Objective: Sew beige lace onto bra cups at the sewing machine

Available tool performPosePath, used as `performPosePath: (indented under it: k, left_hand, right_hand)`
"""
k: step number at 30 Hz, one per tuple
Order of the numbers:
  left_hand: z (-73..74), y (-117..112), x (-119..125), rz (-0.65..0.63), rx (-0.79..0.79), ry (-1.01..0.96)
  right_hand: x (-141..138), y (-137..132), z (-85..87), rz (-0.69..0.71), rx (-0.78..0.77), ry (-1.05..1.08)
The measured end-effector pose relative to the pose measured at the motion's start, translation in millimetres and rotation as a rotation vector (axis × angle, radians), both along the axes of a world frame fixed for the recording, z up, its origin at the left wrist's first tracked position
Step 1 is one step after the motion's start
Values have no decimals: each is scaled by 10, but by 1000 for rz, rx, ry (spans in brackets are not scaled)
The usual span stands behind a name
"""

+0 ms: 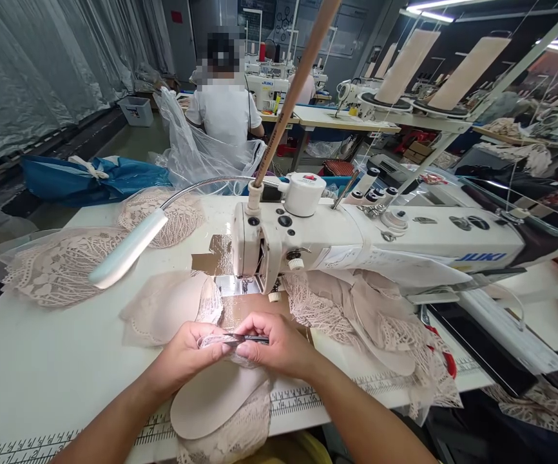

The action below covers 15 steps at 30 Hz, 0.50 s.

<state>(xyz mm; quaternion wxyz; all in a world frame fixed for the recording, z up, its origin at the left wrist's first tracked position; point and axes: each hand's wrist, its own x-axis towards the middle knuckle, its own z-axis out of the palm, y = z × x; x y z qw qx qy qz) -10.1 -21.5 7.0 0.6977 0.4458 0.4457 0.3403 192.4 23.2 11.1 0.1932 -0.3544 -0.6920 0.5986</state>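
- While the left hand pinches lace trim between thumb and fingers, the right hand, fingers curled closed, grips a slim dark tool beside it.
- Beige cup lies at the front edge of the worktop.

A smooth, pale beige cup lies at the table's near edge, its rounded side toward the left, with patterned lace spilling out beneath it. Beyond its far end, lacy fabric is bunched up, a slim dark tool held level across it.
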Motion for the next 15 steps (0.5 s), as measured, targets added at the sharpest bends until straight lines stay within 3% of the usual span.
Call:
performPosePath:
  k: [6,12,15]
  left_hand:
    - [-43,10,-7,-12,38,65]
    - [-11,27,28,-16,33,101]
    - [23,-7,1,-14,121,209]
  right_hand:
    - [-38,-15,64,-23,80,2]
    - [-89,-23,-48,-95,86,49]
    - [-88,-9,-77,-153,47,81]
